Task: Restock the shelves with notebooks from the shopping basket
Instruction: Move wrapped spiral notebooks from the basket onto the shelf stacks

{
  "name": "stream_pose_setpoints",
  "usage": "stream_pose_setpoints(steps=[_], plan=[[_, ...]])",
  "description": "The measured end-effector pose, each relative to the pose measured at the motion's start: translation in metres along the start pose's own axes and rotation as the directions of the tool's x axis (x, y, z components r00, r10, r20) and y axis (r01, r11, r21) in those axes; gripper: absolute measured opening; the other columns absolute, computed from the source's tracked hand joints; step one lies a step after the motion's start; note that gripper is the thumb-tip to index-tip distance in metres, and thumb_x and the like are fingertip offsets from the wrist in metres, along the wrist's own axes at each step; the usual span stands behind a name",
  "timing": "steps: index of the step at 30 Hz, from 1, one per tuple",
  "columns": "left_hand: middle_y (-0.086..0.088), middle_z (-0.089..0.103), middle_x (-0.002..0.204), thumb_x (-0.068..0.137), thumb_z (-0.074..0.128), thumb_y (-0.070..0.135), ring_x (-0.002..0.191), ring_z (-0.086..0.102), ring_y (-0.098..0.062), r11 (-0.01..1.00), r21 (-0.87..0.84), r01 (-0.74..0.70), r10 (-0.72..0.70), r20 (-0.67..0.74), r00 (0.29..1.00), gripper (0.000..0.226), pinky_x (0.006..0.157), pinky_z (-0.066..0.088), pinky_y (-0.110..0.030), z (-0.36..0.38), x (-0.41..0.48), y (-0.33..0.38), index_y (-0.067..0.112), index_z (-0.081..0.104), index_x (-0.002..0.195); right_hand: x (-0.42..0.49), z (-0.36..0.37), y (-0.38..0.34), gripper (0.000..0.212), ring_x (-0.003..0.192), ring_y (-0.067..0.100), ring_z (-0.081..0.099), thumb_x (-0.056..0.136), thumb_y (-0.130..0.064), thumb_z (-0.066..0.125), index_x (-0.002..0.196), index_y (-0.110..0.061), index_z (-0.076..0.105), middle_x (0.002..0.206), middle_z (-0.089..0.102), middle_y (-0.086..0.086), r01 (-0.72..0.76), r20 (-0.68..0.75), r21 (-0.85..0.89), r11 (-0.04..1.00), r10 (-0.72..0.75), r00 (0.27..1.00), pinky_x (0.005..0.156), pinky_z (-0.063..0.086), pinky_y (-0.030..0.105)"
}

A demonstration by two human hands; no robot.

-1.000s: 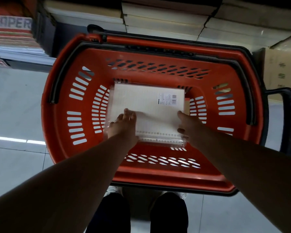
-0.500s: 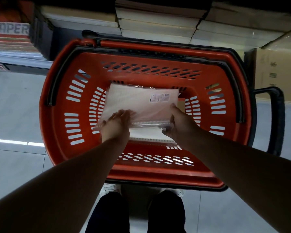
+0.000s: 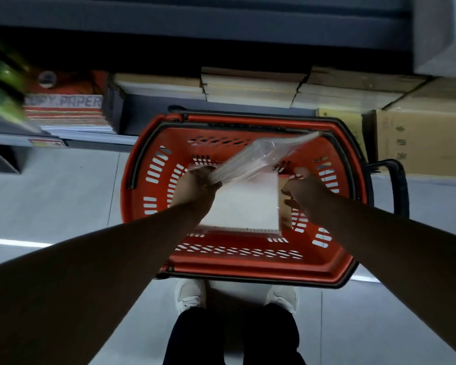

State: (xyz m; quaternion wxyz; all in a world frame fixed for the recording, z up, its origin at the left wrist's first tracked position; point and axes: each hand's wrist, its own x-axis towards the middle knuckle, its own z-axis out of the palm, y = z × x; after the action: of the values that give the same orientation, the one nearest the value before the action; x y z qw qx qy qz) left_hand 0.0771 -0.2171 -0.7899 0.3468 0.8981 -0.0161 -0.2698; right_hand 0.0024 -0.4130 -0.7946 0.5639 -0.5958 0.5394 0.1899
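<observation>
Notebook (image 3: pixel 263 156) in clear plastic wrap rises above the red shopping basket (image 3: pixel 248 270), gripped at its near-left end by the person's left hand (image 3: pixel 196 187), whose fingers are curled round the edge. Half a second ago both hands held this notebook low and nearly flat over the pile; now the left hand carries it alone, and it tilts steeply, its far end pointing up and to the right toward the basket's back rim. The right hand (image 3: pixel 304 188) has let go and sits at the right edge of the white stack (image 3: pixel 242 204) that remains on the basket floor, just beside a thin brown item (image 3: pixel 285 206) against that stack; motion blur leaves it unclear whether its fingers grasp anything or merely touch. The view has also pulled up and back since then: the basket looks smaller and lower in the picture, the person's white shoes (image 3: pixel 191 293) show fully beneath its near rim, and more of the shelf (image 3: pixel 221 35) appears beyond it. On the bottom level lie pale piles of paper (image 3: pixel 248 90), with reams marked PAPER (image 3: pixel 63 104) to the left and a cardboard box (image 3: pixel 419 143) to the right. The basket's black handle (image 3: pixel 399 185) juts from its right side.
</observation>
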Motion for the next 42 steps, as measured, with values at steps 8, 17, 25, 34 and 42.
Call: stream_pose_setpoints(steps=[8,17,25,34,42], plan=[[0.002,0.066,0.085,0.088,0.07,0.023,0.079,0.061,-0.013,0.992,-0.125,0.031,-0.005,0.203,0.979,0.025,0.069,0.049,-0.025,-0.048,-0.042,0.055,0.013,0.068,0.11,-0.068,-0.024,-0.04,0.045,0.106,0.029,0.06,0.087,-0.003,0.062,0.129,-0.016,0.052,0.116,0.062,0.009,0.13,-0.031,0.083,0.988,-0.127,0.991,0.094,0.052,0.049],[0.004,0.068,0.094,0.084,0.073,0.021,0.083,0.063,-0.011,0.974,-0.205,0.095,-0.046,0.23,0.972,0.035,0.066,0.05,-0.02,-0.119,-0.086,0.118,0.018,0.066,0.118,-0.177,-0.061,-0.074,0.031,0.108,0.028,0.06,0.094,-0.013,0.058,0.125,-0.007,0.056,0.119,0.064,0.012,0.386,-0.208,-0.143,0.911,-0.409,0.888,0.098,0.048,0.043],[-0.003,0.071,0.108,0.084,0.074,0.022,0.1,0.067,-0.022,0.98,-0.193,-0.036,0.086,0.256,0.963,0.032,0.095,0.052,-0.037,-0.192,-0.133,0.179,0.012,0.069,0.114,-0.283,-0.105,-0.097,0.019,0.095,0.02,0.063,0.092,-0.018,0.06,0.109,-0.013,0.064,0.102,0.068,0.003,0.541,-0.25,-0.224,0.811,-0.584,0.772,0.088,0.05,0.036],[-0.005,0.068,0.12,0.088,0.07,0.015,0.107,0.066,-0.02,0.948,-0.314,-0.057,0.177,0.37,0.912,0.036,0.099,0.05,-0.038,-0.262,-0.197,0.24,0.012,0.064,0.123,-0.381,-0.147,-0.129,0.007,0.074,-0.012,0.053,0.092,-0.025,0.063,0.097,-0.029,0.061,0.084,0.06,-0.02,0.646,-0.281,-0.3,0.701,-0.713,0.643,0.06,0.037,0.002],[0.009,0.072,0.104,0.09,0.067,0.017,0.093,0.068,-0.005,0.918,-0.333,-0.215,0.34,0.383,0.859,0.02,0.079,0.052,-0.02,-0.327,-0.24,0.31,0.023,0.067,0.109,-0.465,-0.185,-0.165,0.009,0.088,0.013,0.064,0.091,-0.021,0.064,0.097,-0.015,0.065,0.094,0.069,0.0,0.707,-0.311,-0.29,0.645,-0.762,0.567,0.078,0.05,0.026]])
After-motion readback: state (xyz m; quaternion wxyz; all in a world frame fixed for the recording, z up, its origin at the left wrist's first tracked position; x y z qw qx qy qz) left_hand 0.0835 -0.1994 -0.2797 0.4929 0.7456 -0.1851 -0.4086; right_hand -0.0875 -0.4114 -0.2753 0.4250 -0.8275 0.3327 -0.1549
